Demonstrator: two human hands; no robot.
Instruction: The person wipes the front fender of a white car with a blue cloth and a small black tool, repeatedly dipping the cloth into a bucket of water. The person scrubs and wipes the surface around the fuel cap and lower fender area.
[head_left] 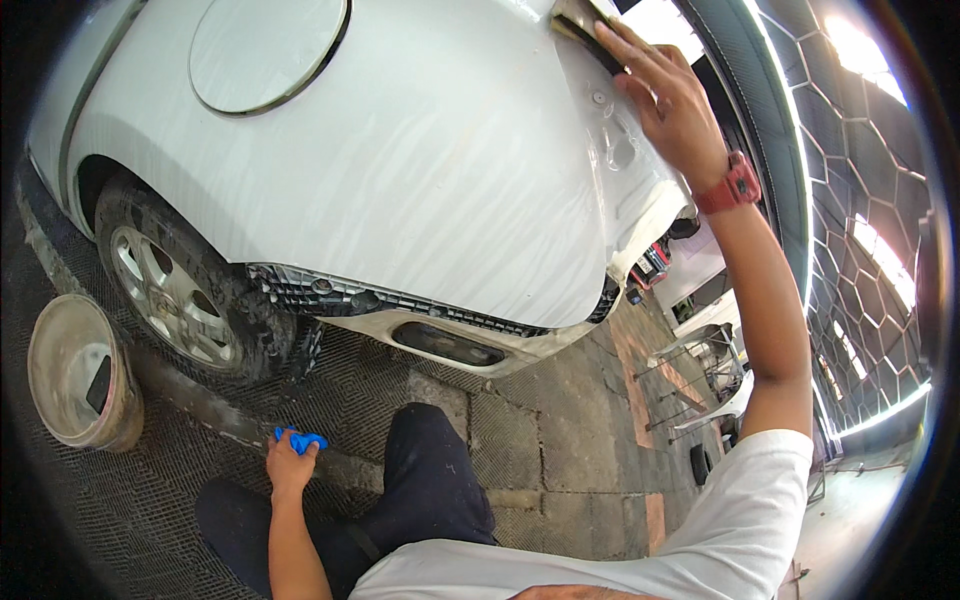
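Note:
My right hand (672,112), with a red watch on its wrist, is raised to the upper rear edge of a white car body (430,170). Its fingers lie over a dark, flat sanding block (588,32) with a tan edge, pressed against the car; part of the block is under the fingers. Low down, my left hand (290,466) is closed round a crumpled blue cloth (311,442), near my knee and apart from the car. Wet-looking pale streaks run down the car's panel, below a round fuel flap (262,50).
A grimy bucket (120,415) with a dark block inside stands at left, beside the car's wheel (165,290). Black plastic brackets (330,293) line the panel's exposed lower edge. Textured floor tiles (510,440) lie below. Metal stands (690,380) and car parts are farther right.

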